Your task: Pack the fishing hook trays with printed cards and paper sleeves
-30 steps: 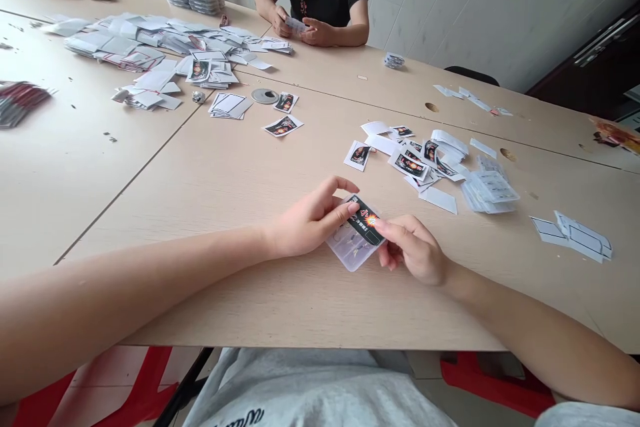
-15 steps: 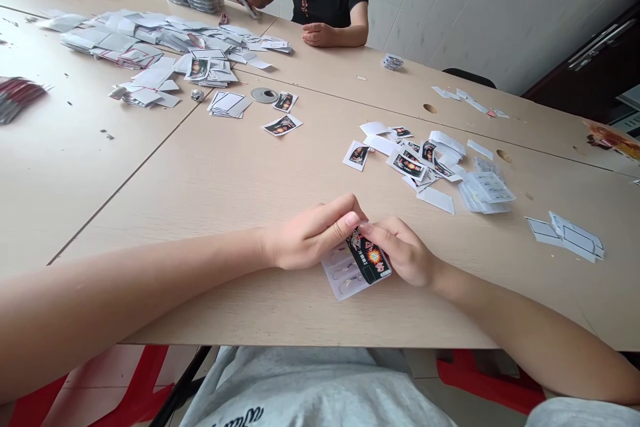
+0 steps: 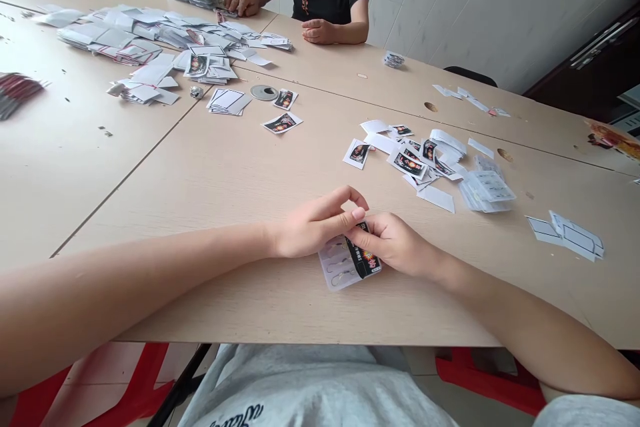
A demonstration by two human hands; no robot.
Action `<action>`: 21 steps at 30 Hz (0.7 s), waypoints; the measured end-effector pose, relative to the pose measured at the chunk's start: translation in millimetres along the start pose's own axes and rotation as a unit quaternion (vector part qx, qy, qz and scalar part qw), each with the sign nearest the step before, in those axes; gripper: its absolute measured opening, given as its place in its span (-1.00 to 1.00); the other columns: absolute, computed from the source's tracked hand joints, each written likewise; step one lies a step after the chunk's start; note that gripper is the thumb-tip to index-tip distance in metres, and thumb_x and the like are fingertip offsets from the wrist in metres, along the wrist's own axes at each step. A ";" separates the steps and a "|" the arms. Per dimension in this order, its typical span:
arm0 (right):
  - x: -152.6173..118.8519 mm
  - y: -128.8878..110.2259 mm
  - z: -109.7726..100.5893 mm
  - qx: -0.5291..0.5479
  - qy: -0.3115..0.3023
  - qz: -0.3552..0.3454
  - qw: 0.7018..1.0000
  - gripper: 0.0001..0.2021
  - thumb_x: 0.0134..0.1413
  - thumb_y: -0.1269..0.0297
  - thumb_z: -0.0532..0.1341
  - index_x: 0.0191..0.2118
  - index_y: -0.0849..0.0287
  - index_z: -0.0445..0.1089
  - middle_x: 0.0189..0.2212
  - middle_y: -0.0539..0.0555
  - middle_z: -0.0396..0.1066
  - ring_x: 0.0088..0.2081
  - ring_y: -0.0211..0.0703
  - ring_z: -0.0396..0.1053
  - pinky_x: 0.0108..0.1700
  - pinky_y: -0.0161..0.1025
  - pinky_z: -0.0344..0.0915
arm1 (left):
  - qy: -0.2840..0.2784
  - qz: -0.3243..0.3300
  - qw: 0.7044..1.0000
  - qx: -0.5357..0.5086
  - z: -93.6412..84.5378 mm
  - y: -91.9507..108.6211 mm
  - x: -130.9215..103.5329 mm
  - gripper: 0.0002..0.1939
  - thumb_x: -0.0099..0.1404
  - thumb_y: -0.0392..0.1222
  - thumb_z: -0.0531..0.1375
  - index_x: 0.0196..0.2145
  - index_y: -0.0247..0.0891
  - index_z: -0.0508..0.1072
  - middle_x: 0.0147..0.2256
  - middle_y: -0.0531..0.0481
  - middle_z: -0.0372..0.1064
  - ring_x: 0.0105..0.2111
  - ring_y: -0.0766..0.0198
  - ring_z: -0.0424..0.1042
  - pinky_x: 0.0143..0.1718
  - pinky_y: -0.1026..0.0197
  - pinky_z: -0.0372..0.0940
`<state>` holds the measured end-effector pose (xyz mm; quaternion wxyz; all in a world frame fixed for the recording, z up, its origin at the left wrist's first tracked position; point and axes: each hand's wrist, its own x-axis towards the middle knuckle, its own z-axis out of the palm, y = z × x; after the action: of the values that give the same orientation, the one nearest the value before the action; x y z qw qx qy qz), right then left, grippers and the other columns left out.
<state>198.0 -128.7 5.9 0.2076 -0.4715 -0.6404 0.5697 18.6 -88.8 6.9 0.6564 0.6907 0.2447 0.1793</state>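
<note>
Right grip [image 3: 395,245] clamped on clear case [image 3: 338,267], thumb over its black label [image 3: 361,257]; case juts toward me. My left grip [image 3: 319,223] overlaps its far-left side, can't tell if clamped.

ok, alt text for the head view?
Left hand and right hand hold a small clear case of hooks with a black label, over a pale table. Beyond them lie loose printed cards, with more clear cases to the right; farther left, a heap of white cards. Across the table is a person in black.
</note>
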 end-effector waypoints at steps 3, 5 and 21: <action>-0.2 1.9 0.0 -0.013 -0.002 0.009 1.000 -0.57 0.08 -0.10 0.14 -0.45 0.24 0.36 -0.62 -0.05 0.21 -0.55 -0.34 0.12 -0.52 -0.34 0.04 | -0.001 -0.002 1.000 -0.016 -1.0 0.1 0.0 -0.63 0.37 0.12 -0.05 -0.11 -0.24 0.22 -0.50 0.09 0.27 -0.55 0.38 0.20 -0.54 0.30 0.13; -1.2 2.4 0.3 -0.025 -0.002 0.014 1.000 -0.60 0.05 -0.07 0.18 -0.40 0.24 0.39 -0.60 -0.04 0.23 -0.55 -0.34 0.13 -0.53 -0.34 0.03 | 0.004 -0.002 1.000 -0.011 -2.2 0.2 0.1 -0.62 0.37 0.12 -0.06 -0.12 -0.24 0.24 -0.50 0.10 0.26 -0.54 0.39 0.21 -0.52 0.31 0.15; -9.4 -1.5 -7.9 0.064 -0.071 0.003 0.995 -0.47 -0.13 0.26 0.39 0.00 0.14 0.23 -0.25 0.01 0.38 -0.27 -0.25 0.36 -0.27 -0.32 0.32 | 0.024 0.005 0.999 -0.047 -5.4 -1.0 6.8 -0.64 0.36 0.08 -0.01 -0.11 -0.26 0.28 -0.32 -0.02 0.41 -0.39 0.32 0.40 -0.40 0.29 0.29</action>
<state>208.2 -132.2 11.9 0.1894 -0.4175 -0.6139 0.6426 21.0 -80.5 5.8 0.6814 0.6557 0.2477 0.2107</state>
